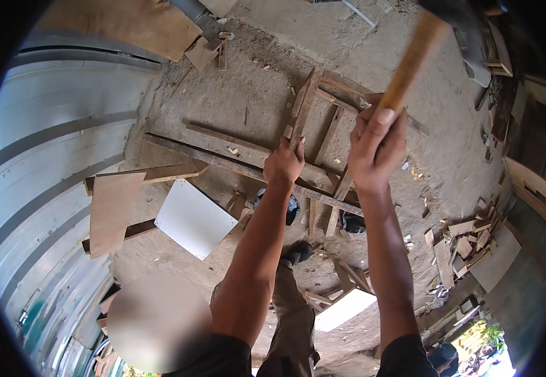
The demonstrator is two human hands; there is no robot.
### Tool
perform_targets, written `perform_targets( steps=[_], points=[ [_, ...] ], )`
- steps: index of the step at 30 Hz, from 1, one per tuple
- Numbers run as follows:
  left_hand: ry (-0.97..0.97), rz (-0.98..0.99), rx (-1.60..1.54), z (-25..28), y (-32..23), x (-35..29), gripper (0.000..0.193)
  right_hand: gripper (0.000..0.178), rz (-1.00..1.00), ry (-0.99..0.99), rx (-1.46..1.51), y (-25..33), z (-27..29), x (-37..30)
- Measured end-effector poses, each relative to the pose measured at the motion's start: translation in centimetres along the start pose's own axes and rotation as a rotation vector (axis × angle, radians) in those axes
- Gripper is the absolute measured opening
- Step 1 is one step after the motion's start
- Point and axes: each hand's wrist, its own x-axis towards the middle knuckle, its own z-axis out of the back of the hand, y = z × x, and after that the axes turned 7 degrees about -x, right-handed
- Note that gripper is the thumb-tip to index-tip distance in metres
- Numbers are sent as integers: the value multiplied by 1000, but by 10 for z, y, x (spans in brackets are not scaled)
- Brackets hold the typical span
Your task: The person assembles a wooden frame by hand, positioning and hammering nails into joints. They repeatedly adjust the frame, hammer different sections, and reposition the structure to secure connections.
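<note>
My right hand [376, 144] is raised and wrapped round the wooden handle of a hammer [414, 60]. The hammer's dark head, at the upper right, is blurred. Lower and to the left, my left hand [284, 162] is closed on a wooden batten [307, 103] of a rough frame. A long wooden rail [222, 162] of this frame runs across under my left hand. Shorter crosspieces [328, 135] join the frame to the right of that hand. Any nail near my left fingers is too small to make out.
A white panel [196, 218] and a brown board [115, 210] lie at the left, near a corrugated metal wall [59, 135]. Wood scraps [464, 245] are heaped at the right. Another white panel [346, 310] lies by my right forearm. A large plywood sheet [122, 25] is at the far left.
</note>
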Motion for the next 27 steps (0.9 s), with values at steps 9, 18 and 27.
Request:
perform_targets(
  steps=[9,18,27],
  points=[
    [-7,-12,-15,-3,-4,0,58,41,-254,250,-692,-115,17,-18],
    [65,12,-20,-1,-12,-6,56,45,-129,221,-590,-117,6,-31],
    [44,62,-17,7,-5,-6,58,41,-165,69,-160,-23,20,23]
  ],
)
